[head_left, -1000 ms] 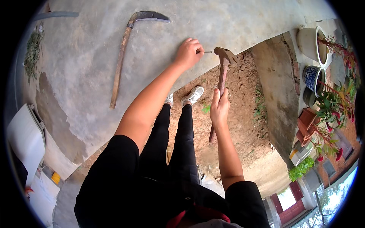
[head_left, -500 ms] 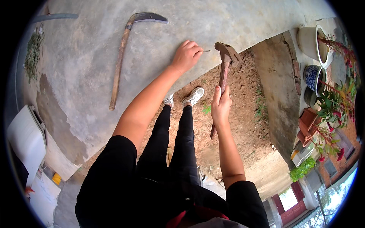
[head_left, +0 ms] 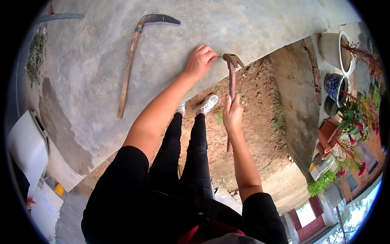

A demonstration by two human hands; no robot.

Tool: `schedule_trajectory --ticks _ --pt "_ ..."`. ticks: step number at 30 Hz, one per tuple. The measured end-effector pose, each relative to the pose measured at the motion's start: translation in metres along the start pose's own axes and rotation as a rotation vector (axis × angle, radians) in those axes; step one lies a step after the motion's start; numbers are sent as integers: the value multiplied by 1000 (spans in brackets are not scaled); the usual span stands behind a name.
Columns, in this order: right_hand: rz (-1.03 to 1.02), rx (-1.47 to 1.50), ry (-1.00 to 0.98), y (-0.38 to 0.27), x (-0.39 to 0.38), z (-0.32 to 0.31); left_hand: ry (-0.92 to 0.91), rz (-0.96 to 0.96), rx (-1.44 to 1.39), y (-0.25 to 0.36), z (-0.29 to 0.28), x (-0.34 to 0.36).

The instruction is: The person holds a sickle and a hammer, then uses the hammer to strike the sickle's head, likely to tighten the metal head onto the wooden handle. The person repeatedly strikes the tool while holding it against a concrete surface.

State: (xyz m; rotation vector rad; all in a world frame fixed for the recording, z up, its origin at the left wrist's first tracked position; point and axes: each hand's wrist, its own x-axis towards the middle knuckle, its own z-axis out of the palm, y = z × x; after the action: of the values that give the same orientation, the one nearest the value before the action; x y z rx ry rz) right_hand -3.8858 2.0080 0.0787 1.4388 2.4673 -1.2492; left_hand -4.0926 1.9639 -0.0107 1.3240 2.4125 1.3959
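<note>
My left hand [head_left: 199, 63] is closed near the edge of the concrete slab [head_left: 178, 44], pinching a thin nail [head_left: 219, 57] whose free end points right. Wrapped round the reddish handle of a rusty claw hammer [head_left: 232, 79] is my right hand [head_left: 233, 114]. The hammer's striking face is at the nail's end; whether they touch I cannot tell. To the left of my hands lies a sickle [head_left: 131, 61], its wooden handle toward me and its dark curved blade pointing right.
Reddish soil [head_left: 260, 110] lies beyond the slab edge, beside a low concrete wall [head_left: 298, 93]. At the right stand a white pot [head_left: 331, 46], a blue-patterned pot [head_left: 333, 83] and terracotta planters [head_left: 328, 132] with red-flowered plants. A grey hose [head_left: 61, 17] shows at the upper left.
The hammer head has moved left and slightly down, from apart to the nail's end. My right hand moved slightly left and down with it. The left hand is nearly still.
</note>
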Motion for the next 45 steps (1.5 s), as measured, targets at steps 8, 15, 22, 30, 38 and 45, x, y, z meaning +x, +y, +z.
schedule_trajectory --ticks 8,15,22,30,38,45 --pt "1 26 4 -4 1 -4 43 -21 -13 5 0 3" --pt "14 50 -6 -16 3 -12 45 -8 0 2 -1 2" --pt "-32 -53 -42 -5 7 -5 23 -13 11 4 1 1" --pt "-18 -24 40 -13 3 -11 43 -8 -6 4 -2 1" --pt "-66 24 42 -14 -1 -16 36 -22 19 6 -2 2" --pt "-84 -134 -23 5 10 -15 26 -16 5 7 0 3"
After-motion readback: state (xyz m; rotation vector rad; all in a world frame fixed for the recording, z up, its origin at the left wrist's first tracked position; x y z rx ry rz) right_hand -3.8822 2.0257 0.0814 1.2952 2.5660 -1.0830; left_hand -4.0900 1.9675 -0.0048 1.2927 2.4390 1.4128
